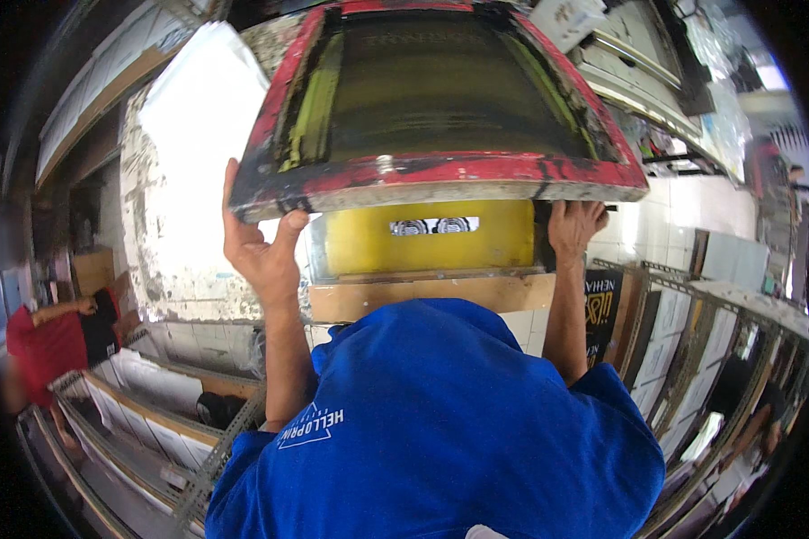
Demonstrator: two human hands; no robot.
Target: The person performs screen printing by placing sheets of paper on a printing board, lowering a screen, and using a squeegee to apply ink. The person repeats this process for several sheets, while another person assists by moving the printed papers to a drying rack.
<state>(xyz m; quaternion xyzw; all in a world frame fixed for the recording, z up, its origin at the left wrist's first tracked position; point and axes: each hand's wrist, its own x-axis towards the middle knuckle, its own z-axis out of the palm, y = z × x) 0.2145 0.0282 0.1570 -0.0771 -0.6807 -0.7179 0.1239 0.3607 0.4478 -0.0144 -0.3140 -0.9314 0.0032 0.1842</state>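
A red-edged screen printing frame (440, 175) with dark mesh is tilted up over the work table. My left hand (262, 251) grips the frame's near edge at its left corner. My right hand (573, 225) grips the same edge near the right corner. Under the raised frame lies a yellow sheet (368, 241) with a small black-and-white printed strip (433, 225) on it. The sheet rests on a wooden board (422, 298). My blue shirt (440, 431) fills the lower middle of the view.
A stack of white sheets (193, 135) lies on the stained table (144, 269) to the left. Metal drying racks with white sheets stand at lower left (153, 404) and right (692, 341). A person in a red shirt (54, 346) works at far left.
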